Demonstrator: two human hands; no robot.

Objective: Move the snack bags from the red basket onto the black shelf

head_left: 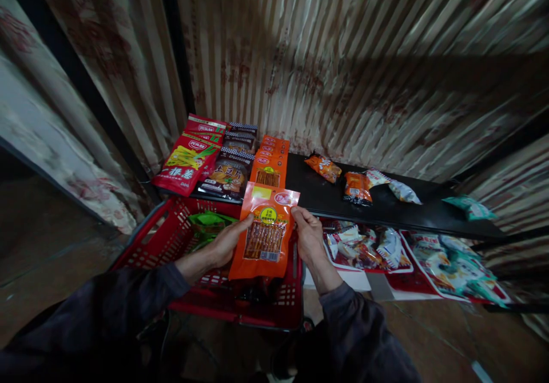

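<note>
Between my two hands is an orange snack packet (266, 234) with a clear window showing brown sticks. My left hand (229, 239) grips its left edge, fingers hidden behind it. Pinched in my right hand (307, 231) is the upper right edge. The packet is tilted up above a red plastic basket (150, 246), which holds a green packet (208, 226) and dark packets partly covered by my hands. Just beyond, on a black shelf (295, 180), lies an overlapping row of similar orange packets (270, 163).
Left of that row are black potato-chip packets (227, 174) and red packets (191, 163). Small snack bags (358, 187) lie scattered to the right. Lower down stand trays of wrapped snacks (369, 248). Striped curtains (343, 86) hang behind, with a black post (178, 46) at the left.
</note>
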